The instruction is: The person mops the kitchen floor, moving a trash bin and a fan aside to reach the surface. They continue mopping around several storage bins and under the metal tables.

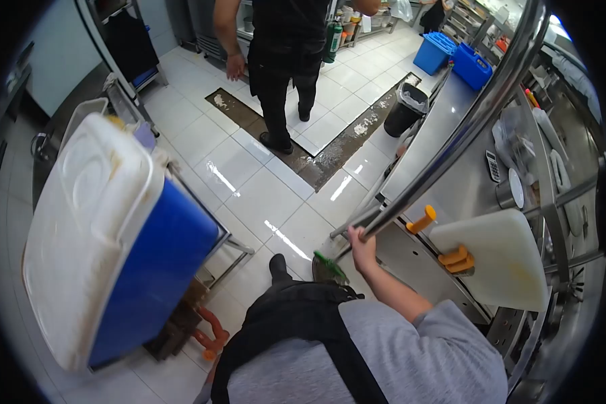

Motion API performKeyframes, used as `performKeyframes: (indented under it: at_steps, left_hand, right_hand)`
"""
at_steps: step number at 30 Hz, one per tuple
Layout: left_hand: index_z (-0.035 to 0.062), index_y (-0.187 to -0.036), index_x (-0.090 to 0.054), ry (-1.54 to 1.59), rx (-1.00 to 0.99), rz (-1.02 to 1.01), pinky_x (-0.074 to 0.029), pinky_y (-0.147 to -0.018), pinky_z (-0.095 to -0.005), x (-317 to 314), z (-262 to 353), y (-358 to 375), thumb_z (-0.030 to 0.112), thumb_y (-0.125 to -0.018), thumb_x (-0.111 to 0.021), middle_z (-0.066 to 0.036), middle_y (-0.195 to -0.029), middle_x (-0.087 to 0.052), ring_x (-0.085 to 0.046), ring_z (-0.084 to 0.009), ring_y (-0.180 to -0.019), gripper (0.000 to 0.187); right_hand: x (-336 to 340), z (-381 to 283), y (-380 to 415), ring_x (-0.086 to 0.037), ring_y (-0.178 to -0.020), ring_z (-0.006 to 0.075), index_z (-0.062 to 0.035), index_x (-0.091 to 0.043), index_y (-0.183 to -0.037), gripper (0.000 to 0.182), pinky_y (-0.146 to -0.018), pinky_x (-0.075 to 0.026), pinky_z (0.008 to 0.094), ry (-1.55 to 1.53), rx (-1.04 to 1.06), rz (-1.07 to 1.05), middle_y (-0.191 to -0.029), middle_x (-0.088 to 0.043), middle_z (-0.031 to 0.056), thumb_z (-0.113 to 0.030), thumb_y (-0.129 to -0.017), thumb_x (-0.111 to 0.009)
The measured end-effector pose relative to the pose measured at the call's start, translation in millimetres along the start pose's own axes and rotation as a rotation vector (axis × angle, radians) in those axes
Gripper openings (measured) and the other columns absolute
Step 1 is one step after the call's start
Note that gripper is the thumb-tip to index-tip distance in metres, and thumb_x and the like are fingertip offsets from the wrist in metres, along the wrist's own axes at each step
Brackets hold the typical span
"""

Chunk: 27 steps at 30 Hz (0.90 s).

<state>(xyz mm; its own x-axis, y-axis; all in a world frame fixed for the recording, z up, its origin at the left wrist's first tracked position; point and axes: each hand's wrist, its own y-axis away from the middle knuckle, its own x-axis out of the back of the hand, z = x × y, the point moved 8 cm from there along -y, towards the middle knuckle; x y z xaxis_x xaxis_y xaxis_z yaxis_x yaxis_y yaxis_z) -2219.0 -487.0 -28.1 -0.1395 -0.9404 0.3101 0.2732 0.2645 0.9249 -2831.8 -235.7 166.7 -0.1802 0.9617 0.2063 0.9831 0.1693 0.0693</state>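
Observation:
My right hand [362,250] is closed around the lower end of a shiny metal pole [444,149], which rises toward the upper right. Just right of that hand, an orange handle [421,219] sticks up beside a white cutting board [498,259]. Orange pieces [456,259] lie against the board's left side. A green item [331,266] is low by my foot, below the hand. My left hand does not show; the black apron and grey shirt fill the bottom of the view.
A blue bin with a white lid [81,222] stands at left on a metal frame. Ahead, a person in black [286,64] stands beside an L-shaped floor channel [316,172]. A black trash bin [405,111], blue containers [435,52] and a steel counter [444,111] are right.

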Motion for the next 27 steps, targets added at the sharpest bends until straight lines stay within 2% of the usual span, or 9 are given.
performKeyframes:
  at_steps: [2,7,11,12,14,17,18,22,27]
  left_hand:
    - [0.0081,-0.123,-0.056,-0.023,-0.060,0.040,-0.045,-0.095,-0.0413,56,46,-30,0.028,-0.089,-0.058,-0.021,-0.120,-0.059,-0.056,-0.0367,-0.110,0.039]
    - [0.0085,-0.124,-0.056,-0.020,-0.275,0.222,-0.044,-0.095,-0.0412,211,203,-76,0.027,-0.089,-0.058,-0.020,-0.121,-0.058,-0.056,-0.0364,-0.111,0.039]
    - [0.0088,-0.124,-0.056,0.088,-0.451,0.334,-0.044,-0.096,-0.0411,297,333,-76,0.027,-0.089,-0.058,-0.020,-0.122,-0.058,-0.055,-0.0362,-0.112,0.039]
    - [0.0088,-0.124,-0.056,0.108,-0.480,0.345,-0.044,-0.096,-0.0411,309,358,-80,0.026,-0.089,-0.058,-0.020,-0.122,-0.058,-0.055,-0.0361,-0.113,0.039]
    - [0.0090,-0.124,-0.057,0.139,-0.503,0.352,-0.044,-0.096,-0.0411,320,393,-87,0.026,-0.089,-0.058,-0.020,-0.123,-0.057,-0.055,-0.0360,-0.113,0.039]
    - [0.0092,-0.124,-0.057,0.148,-0.461,0.337,-0.044,-0.097,-0.0410,309,419,-104,0.026,-0.089,-0.058,-0.020,-0.123,-0.057,-0.054,-0.0358,-0.114,0.039]
    - [0.0093,-0.124,-0.057,0.131,-0.421,0.321,-0.043,-0.097,-0.0410,299,419,-111,0.026,-0.089,-0.058,-0.020,-0.124,-0.057,-0.054,-0.0358,-0.114,0.039]
    - [0.0096,-0.125,-0.057,0.025,-0.186,0.199,-0.043,-0.097,-0.0409,249,396,-129,0.025,-0.089,-0.058,-0.020,-0.124,-0.056,-0.053,-0.0355,-0.115,0.039]
    - [0.0099,-0.125,-0.057,-0.029,0.031,0.105,-0.043,-0.098,-0.0408,244,407,-118,0.025,-0.089,-0.057,-0.019,-0.126,-0.056,-0.053,-0.0352,-0.116,0.038]
  right_hand:
    - [-18,-32,-47,-0.036,-0.056,0.0080,-0.0080,-0.044,-0.059,0.040,-0.052,-0.033,0.0298,-0.001,-0.049,0.109,-0.058,-0.039,-0.0036,-0.022,-0.090,-0.064]
    - [-24,-77,-171,-0.038,-0.054,0.0084,-0.0083,-0.044,-0.058,0.041,-0.051,-0.033,0.0295,-0.124,0.011,0.380,-0.057,-0.043,-0.0034,-0.024,-0.090,-0.064]
    - [-3,-76,-240,-0.043,-0.055,0.0094,-0.0106,-0.044,-0.057,0.041,-0.053,-0.036,0.0278,-0.312,-0.022,0.633,-0.057,-0.046,-0.0024,-0.025,-0.091,-0.063]
    - [0,-75,-260,-0.043,-0.055,0.0094,-0.0106,-0.044,-0.057,0.041,-0.053,-0.036,0.0278,-0.313,-0.019,0.630,-0.057,-0.046,-0.0024,-0.025,-0.091,-0.063]
    - [9,-61,-288,-0.043,-0.056,0.0102,-0.0127,-0.044,-0.059,0.039,-0.056,-0.038,0.0272,-0.521,-0.079,0.768,-0.058,-0.045,-0.0020,-0.026,-0.091,-0.063]
    - [13,-53,-336,-0.044,-0.057,0.0109,-0.0134,-0.044,-0.062,0.037,-0.058,-0.039,0.0276,-0.581,-0.111,0.836,-0.058,-0.044,-0.0017,-0.026,-0.091,-0.063]
    - [13,-46,-359,-0.044,-0.059,0.0114,-0.0130,-0.043,-0.062,0.037,-0.060,-0.040,0.0280,-0.587,-0.092,0.744,-0.058,-0.044,-0.0015,-0.025,-0.091,-0.063]
    - [5,-36,-414,-0.045,-0.060,0.0111,-0.0126,-0.043,-0.062,0.037,-0.061,-0.039,0.0281,-0.509,-0.117,0.692,-0.060,-0.045,-0.0010,-0.024,-0.091,-0.064]
    - [-5,2,-473,-0.044,-0.062,0.0108,-0.0128,-0.045,-0.064,0.035,-0.064,-0.038,0.0286,-0.441,-0.214,0.577,-0.060,-0.045,-0.0010,-0.024,-0.090,-0.066]
